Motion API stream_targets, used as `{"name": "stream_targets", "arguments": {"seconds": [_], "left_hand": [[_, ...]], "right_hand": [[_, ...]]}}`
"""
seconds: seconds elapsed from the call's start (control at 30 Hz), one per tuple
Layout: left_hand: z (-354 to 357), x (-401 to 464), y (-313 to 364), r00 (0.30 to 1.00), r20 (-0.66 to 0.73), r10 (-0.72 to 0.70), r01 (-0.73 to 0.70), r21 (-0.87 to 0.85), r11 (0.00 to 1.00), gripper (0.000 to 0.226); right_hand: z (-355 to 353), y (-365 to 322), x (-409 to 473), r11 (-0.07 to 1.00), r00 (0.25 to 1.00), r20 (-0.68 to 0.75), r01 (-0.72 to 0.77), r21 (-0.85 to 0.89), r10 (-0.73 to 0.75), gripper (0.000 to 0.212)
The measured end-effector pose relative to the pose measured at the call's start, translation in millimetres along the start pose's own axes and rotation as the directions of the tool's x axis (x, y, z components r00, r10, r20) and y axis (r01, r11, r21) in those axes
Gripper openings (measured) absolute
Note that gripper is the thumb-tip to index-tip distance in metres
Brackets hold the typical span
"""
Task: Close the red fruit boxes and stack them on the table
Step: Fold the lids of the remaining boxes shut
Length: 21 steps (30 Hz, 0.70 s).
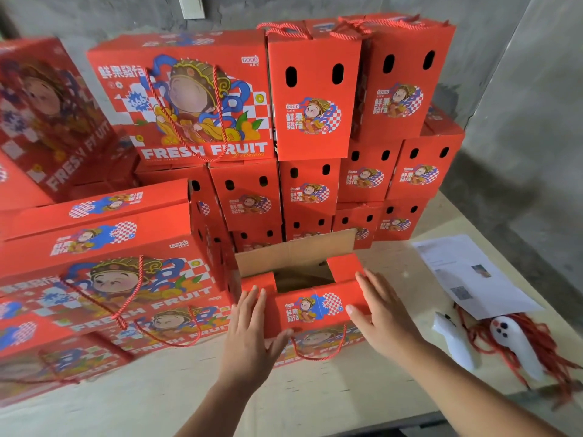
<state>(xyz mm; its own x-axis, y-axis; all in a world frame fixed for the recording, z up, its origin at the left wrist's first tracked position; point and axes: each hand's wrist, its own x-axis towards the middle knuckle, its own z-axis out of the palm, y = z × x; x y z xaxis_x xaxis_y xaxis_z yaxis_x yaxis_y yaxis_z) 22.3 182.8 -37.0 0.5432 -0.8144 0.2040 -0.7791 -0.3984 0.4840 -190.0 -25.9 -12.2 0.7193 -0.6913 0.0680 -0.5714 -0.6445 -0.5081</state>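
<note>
Between flat left hand (252, 326), right hand (381, 313): open box (310, 305).

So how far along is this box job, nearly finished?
Mostly done, it seems: many closed boxes already stand stacked on the table. In hand is one open box; the left hand and right hand press its near flap down, while the brown back flap stands up. Left: fold that flap and stack this box.

Red box (315, 307) printed cardboard w/ raw brown inner flap (293, 253), twisted cord handle (318, 354); table (362, 389) pale wood.
</note>
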Motion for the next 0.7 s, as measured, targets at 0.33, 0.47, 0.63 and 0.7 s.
{"name": "stream_targets", "arguments": {"seconds": [0.33, 0.47, 0.63, 0.7], "left_hand": [[-8.9, 11.4, 5.8, 0.98, 0.191, -0.048, 0.0, 0.244, 0.97, 0.114], [-16.4, 15.1, 11.0, 0.999, 0.007, 0.043, -0.044, 0.21, 0.977, 0.102], [-11.9, 11.4, 15.8, 0.993, -0.108, 0.037, -0.015, 0.197, 0.98, 0.102], [-8.4, 8.6, 13.5, 0.985, -0.157, 0.073, -0.041, 0.197, 0.98, 0.102]], "right_hand": [[-1.9, 5.6, 12.9, 0.976, 0.972, 0.192, -0.1, -0.192, 0.137, 0.085], [-12.8, -7.2, 24.6, 0.997, 1.0, -0.007, 0.014, -0.075, -0.014, 0.089], [-9.3, -9.0, 17.8, 0.991, 0.989, -0.074, 0.127, -0.043, -0.13, 0.077], [-6.8, -3.5, 11.4, 0.977, 0.97, -0.133, 0.191, -0.093, -0.202, 0.067]]}}
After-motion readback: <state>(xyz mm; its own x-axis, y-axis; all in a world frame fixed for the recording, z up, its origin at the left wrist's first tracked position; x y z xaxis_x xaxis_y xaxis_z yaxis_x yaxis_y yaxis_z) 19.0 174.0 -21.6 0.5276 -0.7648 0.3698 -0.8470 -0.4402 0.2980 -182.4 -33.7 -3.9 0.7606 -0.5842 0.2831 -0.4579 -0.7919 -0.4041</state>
